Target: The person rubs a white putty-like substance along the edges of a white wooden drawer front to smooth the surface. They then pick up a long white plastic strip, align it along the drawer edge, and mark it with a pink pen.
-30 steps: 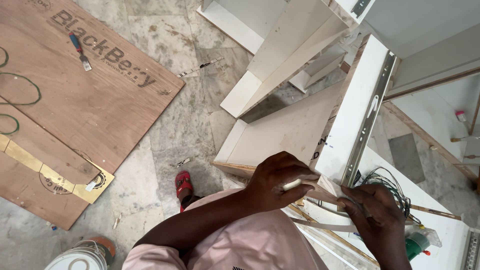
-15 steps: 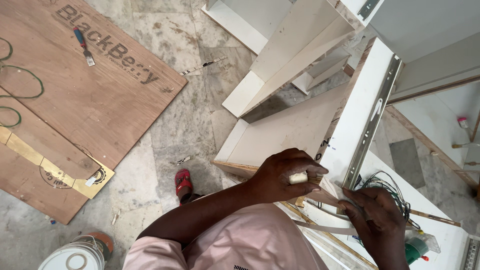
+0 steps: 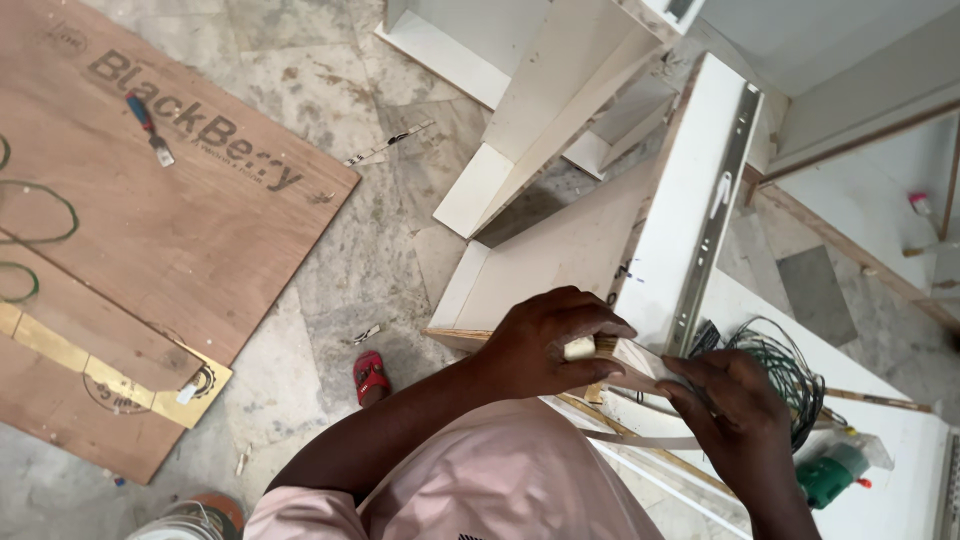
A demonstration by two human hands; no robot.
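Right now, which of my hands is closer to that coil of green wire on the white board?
Your right hand. It sits right beside the green wire coil, at its left edge. Your left hand grips the white strip farther left, well clear of it.

Workshop floor clutter

A plywood sheet point(image 3: 150, 230) lies on the marble floor point(image 3: 370, 270) with a scraper point(image 3: 150, 128) on it; a coil of green wire point(image 3: 785, 375) sits near a green bottle point(image 3: 830, 475).
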